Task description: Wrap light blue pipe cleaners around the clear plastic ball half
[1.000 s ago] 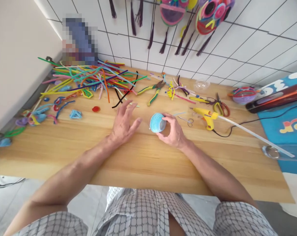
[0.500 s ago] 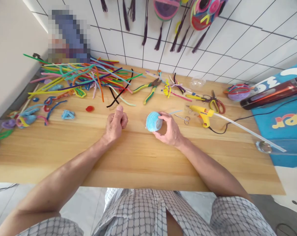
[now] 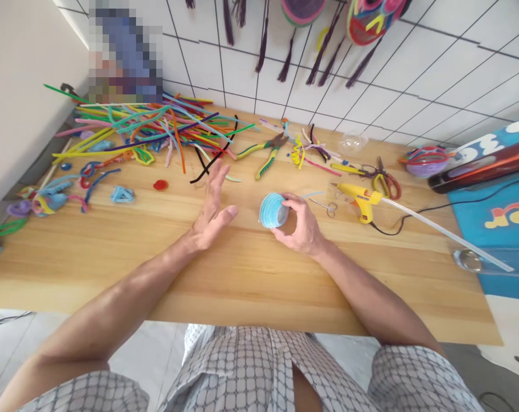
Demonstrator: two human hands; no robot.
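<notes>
My right hand (image 3: 300, 223) is wrapped round a small light-blue coiled bowl (image 3: 273, 210) made of pipe cleaner, holding it on its side just above the wooden table (image 3: 250, 274). My left hand (image 3: 212, 209) is open, fingers stretched out and pointing away, a short way left of the bowl and holding nothing. A pile of coloured pipe cleaners (image 3: 156, 129) lies beyond the left hand.
Green-handled pliers (image 3: 265, 154), a yellow glue gun (image 3: 360, 200) with its cable, small scissors (image 3: 325, 207) and larger scissors (image 3: 383, 180) lie behind and right of my hands. Bent pipe-cleaner shapes (image 3: 48, 200) sit at the left. A coiled basket (image 3: 426, 163) stands far right.
My left hand went from open to a fist with the thumb up, then opened again with fingers stretched forward. My right hand kept hold of the blue bowl.
</notes>
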